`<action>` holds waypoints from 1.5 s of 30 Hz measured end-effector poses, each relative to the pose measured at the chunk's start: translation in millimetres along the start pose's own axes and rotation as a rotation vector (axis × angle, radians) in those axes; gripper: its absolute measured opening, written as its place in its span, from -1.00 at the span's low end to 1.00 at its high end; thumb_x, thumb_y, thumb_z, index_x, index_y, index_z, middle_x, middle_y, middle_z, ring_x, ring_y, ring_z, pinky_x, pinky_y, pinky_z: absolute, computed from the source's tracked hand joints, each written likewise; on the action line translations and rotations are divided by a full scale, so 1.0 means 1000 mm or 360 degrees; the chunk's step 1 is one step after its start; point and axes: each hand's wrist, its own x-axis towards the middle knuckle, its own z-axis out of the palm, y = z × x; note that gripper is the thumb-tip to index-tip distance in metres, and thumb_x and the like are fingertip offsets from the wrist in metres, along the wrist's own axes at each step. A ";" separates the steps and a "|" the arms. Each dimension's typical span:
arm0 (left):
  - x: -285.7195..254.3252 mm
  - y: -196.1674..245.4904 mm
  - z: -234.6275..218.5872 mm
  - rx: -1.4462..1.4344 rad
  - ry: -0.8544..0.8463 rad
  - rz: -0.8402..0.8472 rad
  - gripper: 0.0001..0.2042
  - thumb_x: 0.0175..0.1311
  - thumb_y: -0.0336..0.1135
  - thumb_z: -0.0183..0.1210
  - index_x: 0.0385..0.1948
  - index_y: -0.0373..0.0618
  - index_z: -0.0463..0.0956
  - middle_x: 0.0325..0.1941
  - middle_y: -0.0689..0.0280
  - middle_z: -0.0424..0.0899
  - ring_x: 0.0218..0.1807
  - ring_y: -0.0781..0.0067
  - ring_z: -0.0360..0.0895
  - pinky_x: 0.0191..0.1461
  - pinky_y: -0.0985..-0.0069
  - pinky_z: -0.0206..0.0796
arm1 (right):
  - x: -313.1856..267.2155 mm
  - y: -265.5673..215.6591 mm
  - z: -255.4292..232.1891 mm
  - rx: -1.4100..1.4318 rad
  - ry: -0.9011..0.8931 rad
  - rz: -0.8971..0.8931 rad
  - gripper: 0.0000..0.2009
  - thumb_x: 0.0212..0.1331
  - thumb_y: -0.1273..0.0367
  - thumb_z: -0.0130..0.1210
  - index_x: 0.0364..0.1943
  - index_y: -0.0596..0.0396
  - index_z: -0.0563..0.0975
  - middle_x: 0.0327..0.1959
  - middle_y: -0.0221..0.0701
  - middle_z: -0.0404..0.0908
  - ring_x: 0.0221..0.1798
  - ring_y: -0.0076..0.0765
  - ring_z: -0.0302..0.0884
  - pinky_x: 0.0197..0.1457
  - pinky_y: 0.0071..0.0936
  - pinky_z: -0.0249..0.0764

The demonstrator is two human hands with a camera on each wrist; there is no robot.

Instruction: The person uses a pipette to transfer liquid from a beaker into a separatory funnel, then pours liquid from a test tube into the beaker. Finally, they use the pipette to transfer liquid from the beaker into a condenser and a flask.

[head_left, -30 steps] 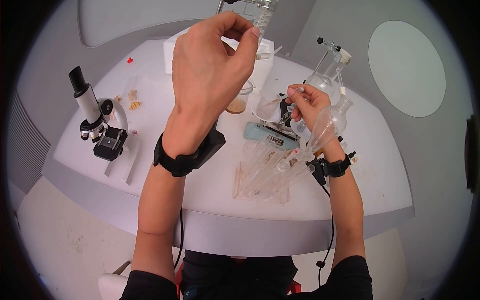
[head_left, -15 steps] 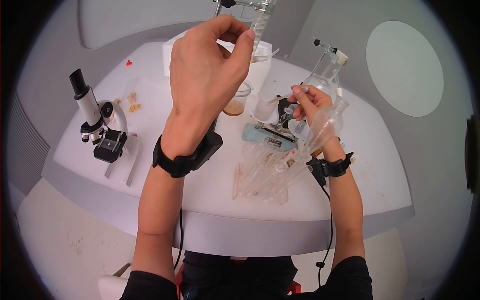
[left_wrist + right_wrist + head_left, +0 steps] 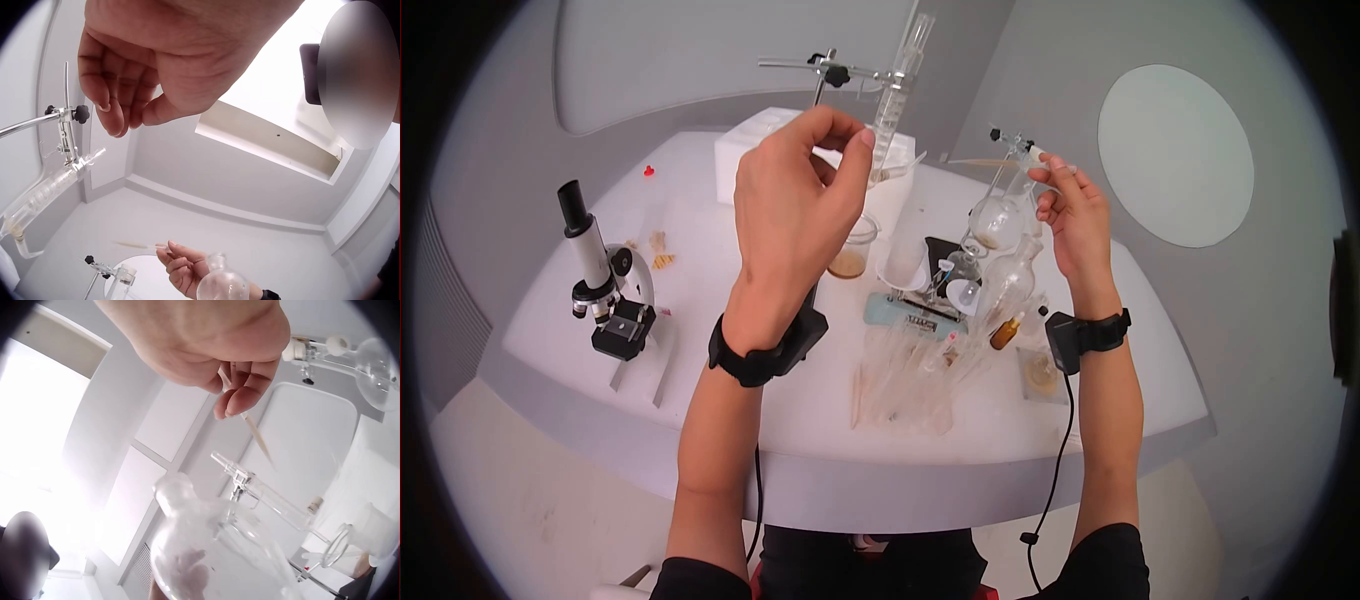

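Observation:
My left hand is raised with its fingers loosely curled and nothing between them. A glass condenser, clamped on a stand, lies just beyond its fingertips in the head view. Higher on the right, my right hand pinches a thin stick with a tan, tapered end. That end points left in the head view, above the table. Below and to the left of this hand stand a pear-shaped glass flask and a translucent cup on the pale blue balance.
A microscope stands on the left. Test tubes crowd the near middle, with a brown bottle to their right. Behind are a beaker of brownish liquid, a white foam box and a clamped round flask.
My right hand has lifted away from the cup, up and to the right, still holding the stick. The head view has tilted upward; my left hand keeps nearly the same pose.

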 end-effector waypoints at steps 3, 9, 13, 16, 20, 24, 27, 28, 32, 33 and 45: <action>0.001 0.000 0.000 -0.0052 0.0016 0.0015 -0.80 0.24 -0.27 0.23 -0.36 -0.23 0.66 -0.51 0.28 0.70 -0.61 0.52 0.48 -0.45 0.50 0.28 | 0.024 -0.021 -0.001 0.0015 -0.0001 -0.0068 -0.71 0.41 0.25 0.11 0.01 0.20 0.57 -0.22 -0.39 0.68 -0.45 -0.69 0.47 -0.34 -0.67 0.45; 0.002 0.002 -0.005 -0.0069 0.0015 -0.0012 -0.82 0.25 -0.29 0.23 -0.38 -0.24 0.65 -0.49 0.28 0.71 -0.61 0.53 0.50 -0.44 0.51 0.28 | 0.083 -0.060 0.012 0.0112 -0.0023 -0.0181 -0.75 0.41 0.25 0.12 -0.07 0.16 0.57 -0.18 -0.39 0.68 -0.33 -0.69 0.49 -0.22 -0.65 0.49; 0.003 0.002 -0.005 -0.0121 0.0028 -0.0018 -0.82 0.25 -0.29 0.23 -0.39 -0.24 0.65 -0.49 0.28 0.71 -0.63 0.53 0.50 -0.45 0.52 0.28 | 0.120 -0.082 0.027 0.0211 -0.0056 -0.0227 -0.78 0.40 0.26 0.13 -0.11 0.14 0.58 -0.21 -0.39 0.69 -0.30 -0.65 0.50 -0.17 -0.61 0.51; 0.004 0.002 -0.008 -0.0132 0.0042 -0.0028 -0.82 0.25 -0.30 0.23 -0.39 -0.24 0.64 -0.50 0.28 0.71 -0.63 0.53 0.50 -0.46 0.52 0.28 | 0.134 -0.090 0.042 0.0211 -0.0074 -0.0263 -0.79 0.40 0.28 0.14 -0.14 0.15 0.58 -0.23 -0.38 0.69 -0.30 -0.62 0.51 -0.17 -0.59 0.52; 0.004 0.002 -0.009 -0.0157 0.0050 -0.0014 -0.83 0.25 -0.31 0.23 -0.40 -0.24 0.64 -0.50 0.29 0.71 -0.64 0.54 0.50 -0.46 0.53 0.27 | 0.145 -0.090 0.057 0.0124 -0.0066 -0.0281 -0.80 0.38 0.30 0.15 -0.19 0.18 0.58 -0.24 -0.36 0.70 -0.33 -0.59 0.53 -0.19 -0.57 0.55; 0.004 0.003 -0.012 -0.0159 0.0052 -0.0029 -0.84 0.25 -0.31 0.23 -0.40 -0.23 0.64 -0.51 0.30 0.70 -0.64 0.55 0.49 -0.47 0.53 0.26 | 0.145 -0.091 0.067 0.0039 -0.0040 -0.0255 -0.80 0.37 0.30 0.16 -0.20 0.19 0.57 -0.26 -0.35 0.69 -0.35 -0.58 0.54 -0.22 -0.57 0.57; 0.005 0.002 -0.013 -0.0194 0.0076 -0.0011 -0.84 0.25 -0.31 0.23 -0.40 -0.22 0.64 -0.51 0.30 0.70 -0.64 0.55 0.49 -0.47 0.53 0.26 | 0.144 -0.090 0.070 0.0005 -0.0041 -0.0243 -0.79 0.37 0.30 0.17 -0.21 0.19 0.57 -0.27 -0.34 0.69 -0.36 -0.57 0.54 -0.24 -0.58 0.57; 0.005 0.002 -0.013 -0.0194 0.0078 -0.0015 -0.84 0.25 -0.31 0.23 -0.39 -0.22 0.64 -0.52 0.30 0.70 -0.65 0.55 0.49 -0.47 0.52 0.26 | 0.143 -0.090 0.070 0.0001 -0.0051 -0.0242 -0.80 0.37 0.30 0.17 -0.21 0.19 0.57 -0.28 -0.34 0.69 -0.36 -0.57 0.54 -0.24 -0.57 0.57; 0.005 0.002 -0.013 -0.0189 0.0065 -0.0027 -0.84 0.25 -0.32 0.23 -0.39 -0.23 0.65 -0.53 0.30 0.70 -0.66 0.55 0.48 -0.47 0.52 0.26 | 0.141 -0.093 0.072 -0.0046 -0.0070 -0.0216 -0.81 0.38 0.30 0.16 -0.20 0.18 0.57 -0.28 -0.35 0.69 -0.36 -0.56 0.55 -0.25 -0.57 0.57; 0.005 0.003 -0.013 -0.0189 0.0067 -0.0026 -0.84 0.25 -0.32 0.23 -0.39 -0.23 0.65 -0.53 0.30 0.70 -0.66 0.55 0.48 -0.47 0.52 0.26 | 0.140 -0.094 0.073 -0.0046 -0.0071 -0.0218 -0.81 0.38 0.30 0.16 -0.20 0.18 0.57 -0.28 -0.35 0.69 -0.36 -0.56 0.55 -0.25 -0.57 0.57; 0.005 0.003 -0.016 -0.0203 0.0092 -0.0030 -0.84 0.24 -0.31 0.24 -0.39 -0.23 0.65 -0.55 0.29 0.69 -0.68 0.55 0.46 -0.50 0.52 0.24 | 0.146 -0.104 0.076 -0.0222 -0.0124 -0.0213 -0.76 0.39 0.25 0.15 -0.10 0.15 0.59 -0.23 -0.41 0.70 -0.35 -0.67 0.50 -0.19 -0.64 0.55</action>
